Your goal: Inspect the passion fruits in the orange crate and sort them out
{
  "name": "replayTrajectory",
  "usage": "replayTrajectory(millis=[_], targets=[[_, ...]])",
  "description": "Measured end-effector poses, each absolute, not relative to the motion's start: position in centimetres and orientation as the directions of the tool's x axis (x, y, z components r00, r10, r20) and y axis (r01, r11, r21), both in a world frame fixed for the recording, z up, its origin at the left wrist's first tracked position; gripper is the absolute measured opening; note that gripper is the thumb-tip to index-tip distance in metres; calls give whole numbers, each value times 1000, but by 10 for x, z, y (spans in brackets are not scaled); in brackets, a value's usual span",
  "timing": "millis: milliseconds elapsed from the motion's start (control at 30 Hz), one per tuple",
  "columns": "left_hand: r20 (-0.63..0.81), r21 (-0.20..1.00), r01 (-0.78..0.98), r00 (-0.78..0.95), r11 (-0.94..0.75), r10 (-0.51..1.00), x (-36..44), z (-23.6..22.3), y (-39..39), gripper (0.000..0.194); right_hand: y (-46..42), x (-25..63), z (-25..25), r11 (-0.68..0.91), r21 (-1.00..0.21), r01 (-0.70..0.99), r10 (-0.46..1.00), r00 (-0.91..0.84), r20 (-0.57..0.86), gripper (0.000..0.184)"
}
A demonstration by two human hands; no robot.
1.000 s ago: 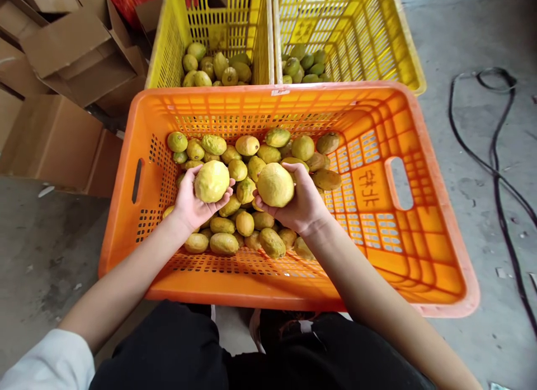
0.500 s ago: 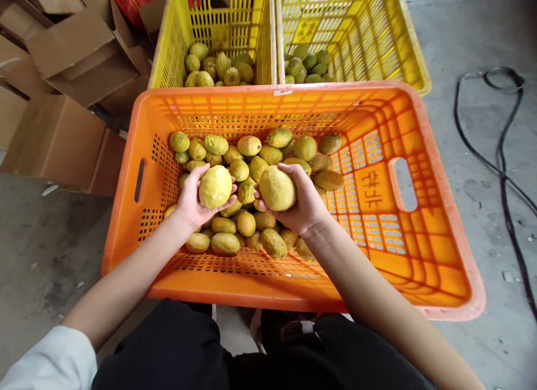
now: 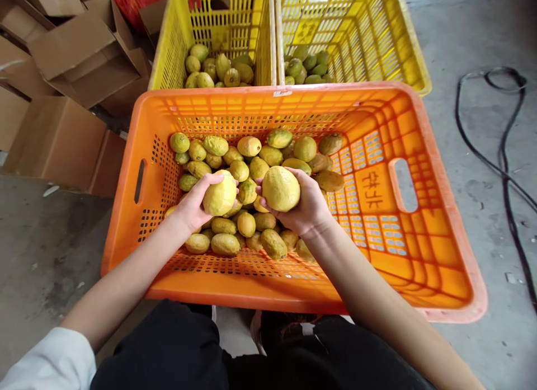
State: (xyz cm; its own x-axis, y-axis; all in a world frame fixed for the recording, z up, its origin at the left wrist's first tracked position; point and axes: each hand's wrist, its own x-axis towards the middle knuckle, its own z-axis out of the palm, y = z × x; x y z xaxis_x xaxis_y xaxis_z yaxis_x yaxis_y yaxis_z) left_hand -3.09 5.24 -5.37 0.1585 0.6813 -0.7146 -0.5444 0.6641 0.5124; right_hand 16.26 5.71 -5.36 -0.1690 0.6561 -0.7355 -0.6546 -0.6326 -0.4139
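Note:
My left hand [image 3: 195,204] grips a smooth-to-bumpy oval yellow fruit [image 3: 220,194], thumb over its top and fingers beneath. A second, rounder yellow fruit [image 3: 281,189] rests in my right hand [image 3: 309,205], with the fingers wrapped under and behind it. Both hands are held side by side, a little apart, above a large orange crate [image 3: 247,286]. Lying in that crate are many yellow-green oval fruits [image 3: 225,244], some wrinkled or browned; my hands cover part of the pile. I cannot make out the exact kind of fruit.
Beyond the orange crate stand two yellow crates, the left [image 3: 168,54] with yellowish fruits and the right [image 3: 413,60] with greener ones. Cardboard boxes [image 3: 54,138] are heaped at the left. A black cable [image 3: 503,172] loops over the concrete floor at the right.
The left hand has turned its fruit and shifted slightly right and down, with the thumb now higher over it. The right hand's fruit has moved slightly right and is turned a little.

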Motion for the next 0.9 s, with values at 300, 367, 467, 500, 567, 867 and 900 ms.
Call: replayTrajectory(millis=[300,367,467,500,567,867,900], targets=[[-754,445,-577,172,685,634,-30,-48,56,27,55,159,-47,-580,-342,-739,635,-147,-759,23],[-760,421,-584,190,694,622,-32,-47,57,32,54,157,-44,-556,-358,-750,649,-123,-750,28],[-768,401,-599,192,693,611,-35,-47,58,36,54,155,-40,-530,-387,-754,663,-84,-744,20],[-771,398,-601,191,693,608,-35,-47,58,38,54,155,-40,-524,-394,-755,666,-75,-742,16],[-774,396,-600,189,695,604,-35,-47,58,40,55,157,-43,-518,-395,-759,667,-69,-742,12],[-779,393,-599,187,698,599,-34,-50,59,38,56,169,-66,-557,-348,-754,669,-160,-726,26],[-777,392,-604,186,694,601,-34,-50,59,39,56,169,-66,-558,-338,-758,666,-165,-728,27]])
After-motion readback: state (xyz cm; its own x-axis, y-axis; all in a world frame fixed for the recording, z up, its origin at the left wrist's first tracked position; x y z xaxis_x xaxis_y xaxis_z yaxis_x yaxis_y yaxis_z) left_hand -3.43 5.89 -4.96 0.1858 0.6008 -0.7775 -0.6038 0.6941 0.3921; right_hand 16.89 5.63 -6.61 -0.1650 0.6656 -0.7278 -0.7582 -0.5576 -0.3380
